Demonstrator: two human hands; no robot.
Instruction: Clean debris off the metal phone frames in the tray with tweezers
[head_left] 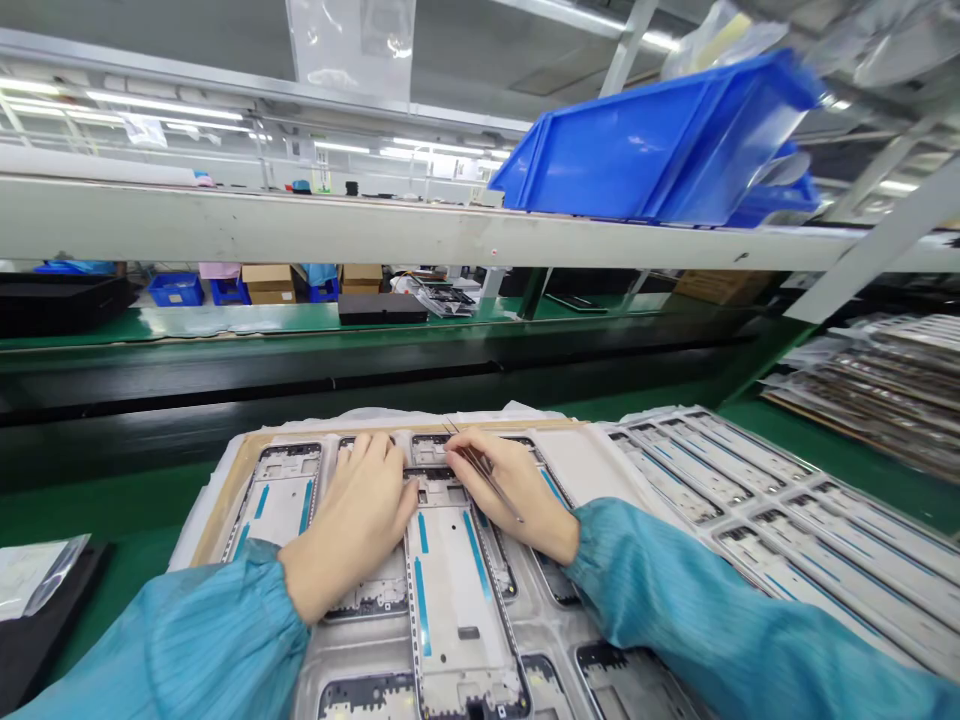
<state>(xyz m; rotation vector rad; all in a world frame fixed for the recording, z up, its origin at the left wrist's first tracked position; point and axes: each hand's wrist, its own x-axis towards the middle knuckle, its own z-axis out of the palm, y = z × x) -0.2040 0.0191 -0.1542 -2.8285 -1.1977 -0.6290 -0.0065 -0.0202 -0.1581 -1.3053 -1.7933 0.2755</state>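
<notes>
A phone middle frame (450,590) with blue strips lies lengthwise in front of me, on top of other frames in a clear plastic tray (352,637). My left hand (360,520) rests over the tray to its left. Its fingers stretch forward, and the thumb touches the frame's upper left edge. My right hand (514,490) is closed around metal tweezers (491,482) at the frame's upper right corner. The tweezers' thin tips point up and away from me, and their rear end slants toward my wrist. Whether the right fingertips also touch the frame cannot be made out.
A second tray of frames (817,540) lies to the right, with stacked trays (885,390) beyond. A shelf beam (300,225) crosses ahead, carrying a blue bin (637,150). A black pad (52,620) with a plastic bag (37,575) lies at left on the green bench.
</notes>
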